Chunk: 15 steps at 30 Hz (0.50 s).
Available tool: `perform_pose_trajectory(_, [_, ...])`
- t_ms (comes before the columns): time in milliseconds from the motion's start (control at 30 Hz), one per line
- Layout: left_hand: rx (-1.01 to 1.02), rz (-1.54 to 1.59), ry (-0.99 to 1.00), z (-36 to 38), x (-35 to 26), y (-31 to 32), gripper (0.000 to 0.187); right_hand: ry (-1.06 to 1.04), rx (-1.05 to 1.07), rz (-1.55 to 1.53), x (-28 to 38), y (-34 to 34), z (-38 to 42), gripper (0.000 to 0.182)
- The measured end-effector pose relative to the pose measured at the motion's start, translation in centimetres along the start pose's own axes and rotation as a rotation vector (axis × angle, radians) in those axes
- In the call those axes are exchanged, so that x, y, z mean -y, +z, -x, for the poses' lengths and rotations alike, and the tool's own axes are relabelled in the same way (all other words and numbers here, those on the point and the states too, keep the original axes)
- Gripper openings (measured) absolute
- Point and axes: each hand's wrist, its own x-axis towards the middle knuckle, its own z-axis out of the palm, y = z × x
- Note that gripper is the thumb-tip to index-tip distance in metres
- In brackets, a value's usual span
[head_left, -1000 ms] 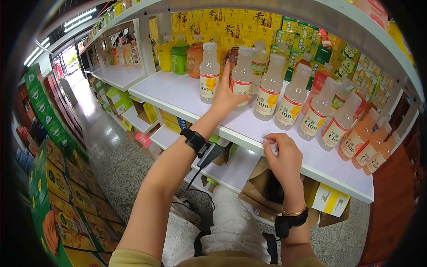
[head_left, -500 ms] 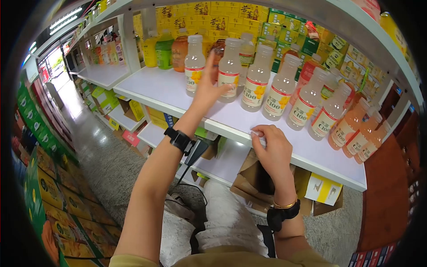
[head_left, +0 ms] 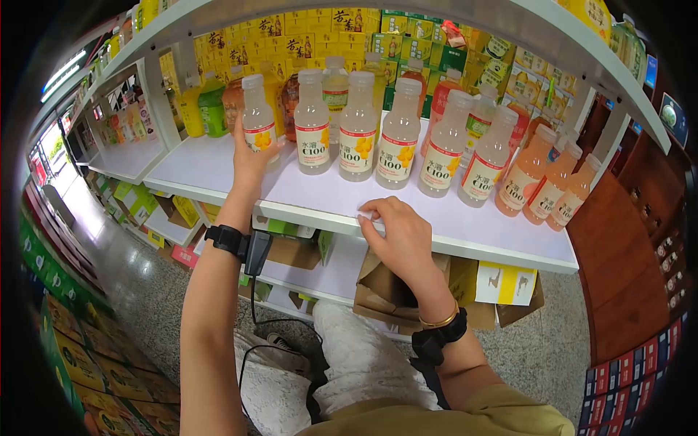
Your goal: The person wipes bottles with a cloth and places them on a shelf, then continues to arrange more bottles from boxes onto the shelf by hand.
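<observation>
My left hand (head_left: 252, 163) is closed around the lower part of the leftmost clear C100 drink bottle (head_left: 259, 116), thumb on its right side and fingers on its left. The bottle stands upright on the white shelf (head_left: 291, 190). Beside it, a front row of similar bottles runs to the right, including a clear bottle (head_left: 313, 127) nearest my left hand. At the shelf's front lip, my right hand (head_left: 401, 236) is bent, its fingers curled over the edge and thumb against the front.
Orange drink bottles (head_left: 520, 178) end the row at right. Behind stand a green bottle (head_left: 212, 109), other drinks and stacked yellow cartons (head_left: 320, 40). An upper shelf (head_left: 407, 16) hangs overhead. Below are open cardboard boxes (head_left: 392, 294). A cable (head_left: 252, 305) dangles from my left wrist.
My left hand has gone from between two front bottles to a hold on the leftmost one. The camera view has shifted. My right hand stays at the shelf edge.
</observation>
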Motion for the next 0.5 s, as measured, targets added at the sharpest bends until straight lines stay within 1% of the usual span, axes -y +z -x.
perform_pose_trajectory(33, [-0.006,0.001,-0.001,0.1,-0.3,0.0,0.107,-0.001,0.002,-0.014,0.0,0.0,0.0,0.013])
perform_pose_trajectory(100, [0.052,0.123,-0.076,0.1,-0.6,-0.3,0.107,0.013,0.023,-0.013,0.1,-0.1,0.0,0.015])
perform_pose_trajectory(133, [0.032,0.121,-0.080,0.0,-0.2,-0.6,0.107,0.029,0.039,-0.011,0.1,-0.1,-0.1,0.017])
perform_pose_trajectory(167, [0.065,0.146,-0.050,-0.4,0.4,-0.8,0.107,0.013,0.052,-0.018,0.3,-0.1,-0.2,0.017])
perform_pose_trajectory(200, [0.097,0.170,-0.019,-0.7,0.9,-1.0,0.108,0.072,0.065,-0.031,0.4,-0.3,-0.3,0.020])
perform_pose_trajectory(233, [0.076,0.167,-0.022,-0.9,1.1,-1.1,0.108,0.132,0.077,-0.042,0.4,-0.4,-0.5,0.023])
perform_pose_trajectory(267, [0.091,0.179,-0.019,-0.9,1.2,-1.1,0.108,0.154,0.117,-0.058,0.0,-0.3,-0.6,0.034])
perform_pose_trajectory(300, [0.111,0.190,-0.019,-0.9,1.3,-1.1,0.108,0.146,0.130,-0.064,0.0,-0.4,-0.9,0.034])
perform_pose_trajectory(367, [0.095,0.198,-0.016,-0.8,1.2,-1.0,0.107,0.196,0.147,-0.162,0.2,-0.8,-1.7,0.042])
perform_pose_trajectory(400, [0.110,0.194,-0.004,-0.9,1.4,-1.1,0.107,0.159,0.186,-0.205,-0.2,-0.5,-2.1,0.051])
perform_pose_trajectory(433, [0.123,0.194,0.011,-1.0,1.5,-1.1,0.106,0.155,0.198,-0.202,-0.1,-0.2,-2.5,0.051])
perform_pose_trajectory(500, [0.123,0.236,0.011,-0.9,1.6,-1.1,0.107,0.110,0.256,-0.402,0.6,0.4,-3.4,0.060])
